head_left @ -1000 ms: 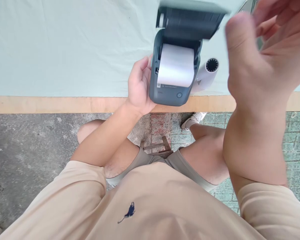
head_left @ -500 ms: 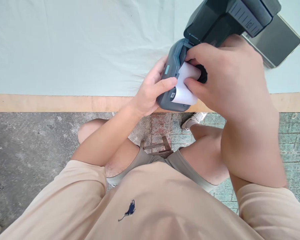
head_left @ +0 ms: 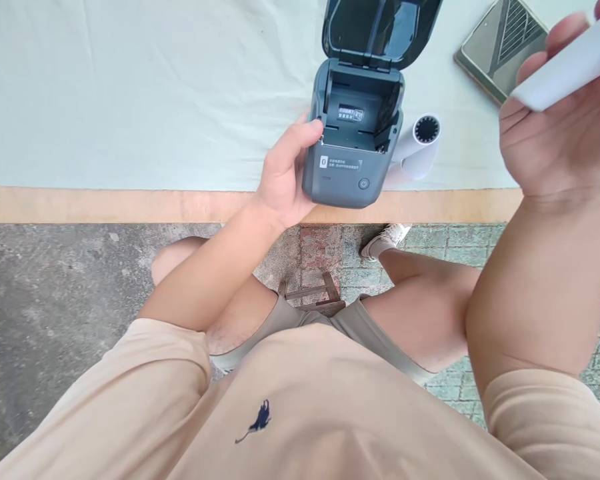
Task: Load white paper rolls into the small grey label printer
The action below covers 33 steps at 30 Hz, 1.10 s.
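My left hand (head_left: pixel 287 167) grips the left side of a dark grey label printer (head_left: pixel 343 187), its thumb on the rim. The printer's lid (head_left: pixel 380 30) stands raised, and the paper bay (head_left: pixel 350 123) shows its bare floor with a small printed sticker. Just right of the printer, a white paper roll (head_left: pixel 410 147) with a black toothed core lies on the cloth, partly hidden behind it. At the upper right my right hand (head_left: pixel 555 147) holds another white roll (head_left: pixel 575 67) across the palm, the fingers curled behind it; its far end is cut off by the frame edge.
A pale cloth (head_left: pixel 155 100) covers the table, with a bare wooden front edge (head_left: pixel 105 203). A flat, glossy phone-like slab (head_left: pixel 500 47) lies at the back right. Below the table are my legs and a small wooden stool (head_left: pixel 325 297).
My right hand has left the printer's bay and moved right, now with a white roll in it. The printer has turned to face me. A paper roll now shows beside it.
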### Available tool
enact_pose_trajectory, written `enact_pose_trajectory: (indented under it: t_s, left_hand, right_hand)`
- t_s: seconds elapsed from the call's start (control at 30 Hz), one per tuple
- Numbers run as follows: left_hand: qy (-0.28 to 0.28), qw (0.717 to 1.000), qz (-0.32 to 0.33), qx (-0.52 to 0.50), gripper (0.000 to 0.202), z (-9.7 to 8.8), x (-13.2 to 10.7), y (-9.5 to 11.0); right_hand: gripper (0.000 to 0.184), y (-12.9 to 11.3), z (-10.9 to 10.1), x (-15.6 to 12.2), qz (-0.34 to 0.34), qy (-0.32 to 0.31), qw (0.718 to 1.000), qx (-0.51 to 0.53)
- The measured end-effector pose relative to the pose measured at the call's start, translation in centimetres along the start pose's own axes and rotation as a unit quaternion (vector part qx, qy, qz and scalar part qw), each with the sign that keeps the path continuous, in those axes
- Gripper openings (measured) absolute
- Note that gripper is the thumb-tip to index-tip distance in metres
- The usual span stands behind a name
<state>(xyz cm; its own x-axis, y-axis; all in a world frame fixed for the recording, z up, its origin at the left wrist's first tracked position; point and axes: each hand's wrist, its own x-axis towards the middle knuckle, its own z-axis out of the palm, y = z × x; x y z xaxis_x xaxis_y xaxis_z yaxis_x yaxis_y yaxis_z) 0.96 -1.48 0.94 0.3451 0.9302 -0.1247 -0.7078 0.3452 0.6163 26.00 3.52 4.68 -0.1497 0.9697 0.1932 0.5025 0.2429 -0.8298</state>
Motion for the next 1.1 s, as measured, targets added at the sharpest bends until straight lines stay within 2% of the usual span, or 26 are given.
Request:
enact_pose_trajectory:
  t_s: [0.03,0.1,0.27,0.4,0.5,0.57,0.63,0.67,0.77,0.87,1.03,1.1]
  left_hand:
    - [0.003,1.0,0.0,-0.001,0.028,0.0,0.0,0.0]
    - [0.017,1.0,-0.007,0.001,0.027,0.1,0.0,0.0]
    - [0.061,0.997,-0.031,0.019,0.03,0.0,0.1,0.1]
    - [0.064,0.996,-0.028,0.049,0.032,-0.4,0.0,-0.1]
    - [0.078,0.995,-0.029,0.05,0.031,-0.7,-0.1,-0.2]
    - [0.09,0.995,-0.032,0.033,0.03,-0.9,-0.1,-0.2]
    - [0.103,0.994,-0.039,0.016,0.029,-1.0,-0.1,-0.3]
    - [0.11,0.993,-0.043,0.008,0.029,-1.0,0.0,-0.3]
    - [0.131,0.99,-0.048,-0.01,0.028,-0.8,0.0,-0.3]
    - [0.121,0.992,-0.035,-0.027,0.027,-0.1,0.0,-0.1]
    - [0.073,0.997,-0.009,-0.021,0.029,0.8,-0.1,0.0]
    - [0.064,0.998,-0.004,-0.008,0.029,0.8,0.0,0.0]
  right_hand:
    - [0.032,0.8,0.1,-0.1,0.04,0.008,0.998,0.055]
    - [0.026,1.6,0.6,-0.5,0.058,0.016,0.995,0.076]
    - [0.034,1.5,1.8,-1.8,-0.011,0.009,0.998,-0.058]
    - [0.04,2.0,1.7,-2.1,-0.01,0.022,0.987,-0.162]
    - [0.057,1.4,1.7,-2.4,-0.006,-0.008,0.981,-0.194]
    - [0.058,0.2,1.7,-2.6,-0.045,0.024,0.98,-0.192]
    - [0.047,-1.2,1.9,-2.7,-0.114,0.07,0.967,-0.217]
    - [0.042,-1.7,2.0,-2.7,-0.145,0.072,0.956,-0.246]
    - [0.031,-2.3,2.4,-2.5,-0.197,-0.011,0.915,-0.351]
    - [0.024,-1.8,2.9,-2.3,-0.196,-0.075,0.888,-0.409]
    - [0.02,-1.4,3.3,-1.9,-0.195,-0.096,0.87,-0.443]
    - [0.019,-1.5,3.4,-1.8,-0.196,-0.094,0.873,-0.437]
